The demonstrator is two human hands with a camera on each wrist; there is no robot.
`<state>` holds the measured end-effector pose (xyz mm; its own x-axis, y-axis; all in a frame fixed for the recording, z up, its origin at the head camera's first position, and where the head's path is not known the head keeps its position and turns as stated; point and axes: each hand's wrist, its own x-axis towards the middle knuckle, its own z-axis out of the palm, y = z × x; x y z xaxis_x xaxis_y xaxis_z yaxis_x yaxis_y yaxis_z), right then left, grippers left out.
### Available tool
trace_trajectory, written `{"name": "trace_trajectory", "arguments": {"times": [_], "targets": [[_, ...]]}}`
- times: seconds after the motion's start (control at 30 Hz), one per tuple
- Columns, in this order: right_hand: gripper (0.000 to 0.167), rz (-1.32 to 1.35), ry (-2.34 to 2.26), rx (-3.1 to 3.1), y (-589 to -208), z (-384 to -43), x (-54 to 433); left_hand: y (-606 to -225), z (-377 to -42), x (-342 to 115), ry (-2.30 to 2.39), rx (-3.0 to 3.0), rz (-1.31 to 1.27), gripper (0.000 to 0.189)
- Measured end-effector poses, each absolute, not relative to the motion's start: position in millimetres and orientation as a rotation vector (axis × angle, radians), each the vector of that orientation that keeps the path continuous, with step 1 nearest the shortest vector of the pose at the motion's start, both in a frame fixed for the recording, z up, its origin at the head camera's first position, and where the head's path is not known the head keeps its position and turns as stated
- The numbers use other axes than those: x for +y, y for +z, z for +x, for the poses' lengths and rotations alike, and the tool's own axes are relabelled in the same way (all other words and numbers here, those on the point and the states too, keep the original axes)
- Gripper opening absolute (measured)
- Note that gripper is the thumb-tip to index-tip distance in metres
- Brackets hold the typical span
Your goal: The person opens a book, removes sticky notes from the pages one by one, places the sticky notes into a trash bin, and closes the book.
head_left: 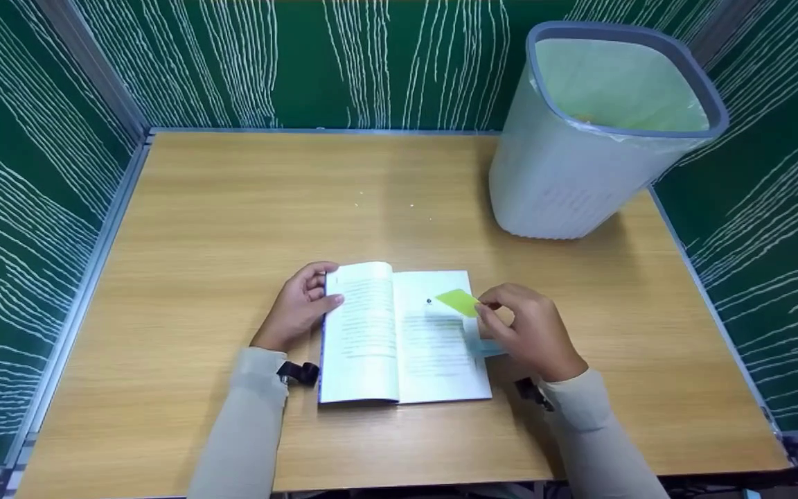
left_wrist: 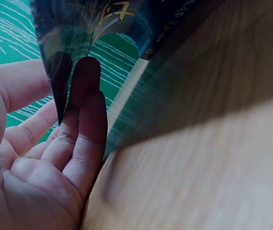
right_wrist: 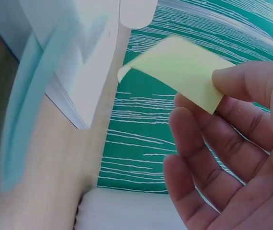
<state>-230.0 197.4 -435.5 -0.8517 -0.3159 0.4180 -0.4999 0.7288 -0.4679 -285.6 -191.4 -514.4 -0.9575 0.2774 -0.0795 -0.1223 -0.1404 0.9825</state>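
An open book (head_left: pixel 433 360) lies on the wooden table. My left hand (head_left: pixel 298 305) grips its left edge, thumb over the page and fingers behind the dark cover (left_wrist: pixel 122 19). Over the right-hand page, my right hand (head_left: pixel 530 333) pinches a yellow-green sticky note (head_left: pixel 458 302) by one corner between thumb and fingertip. In the right wrist view the note (right_wrist: pixel 179 67) is slightly bent, with its far corner curled. A light-blue sticky note (head_left: pixel 489 348) juts out past the book's right edge, below the right hand; it shows as two strips (right_wrist: pixel 24 120) in the right wrist view.
A pale waste bin (head_left: pixel 565 173) with a grey-blue rim and a light-green liner stands at the table's back right. Small white specks (head_left: pixel 411 205) lie on the table beyond the book. Green walls (head_left: pixel 302 62) with white lines enclose the table (head_left: pixel 233 208) at the back and sides.
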Motion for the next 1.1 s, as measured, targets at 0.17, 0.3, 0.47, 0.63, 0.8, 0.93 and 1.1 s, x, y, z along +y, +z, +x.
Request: {"name": "trace_trajectory", "arguments": {"times": [0.17,0.3,0.47,0.63,0.8,0.93,1.1], "targets": [[0.005,0.634,0.796,-2.592,-426,-234,204,-514,-286,-191,2.177,1.872,0.176,0.054],[0.005,0.644,0.772,-2.561,-415,-239,210,-514,-286,-190,2.182,1.866,0.175,0.055],[0.005,0.623,0.748,-2.539,-401,-245,215,-514,-287,-191,2.188,1.863,0.181,0.055],[0.006,0.582,0.710,-2.521,-389,-251,220,-514,-286,-192,2.188,1.873,0.190,0.055],[0.007,0.562,0.729,-2.495,-378,-257,222,-513,-285,-193,2.189,1.869,0.175,0.054],[0.009,0.590,0.719,-2.473,-369,-262,223,-513,-285,-192,2.178,1.880,0.165,0.054],[0.009,0.589,0.701,-2.449,-357,-270,226,-514,-286,-192,2.172,1.903,0.178,0.054]]}}
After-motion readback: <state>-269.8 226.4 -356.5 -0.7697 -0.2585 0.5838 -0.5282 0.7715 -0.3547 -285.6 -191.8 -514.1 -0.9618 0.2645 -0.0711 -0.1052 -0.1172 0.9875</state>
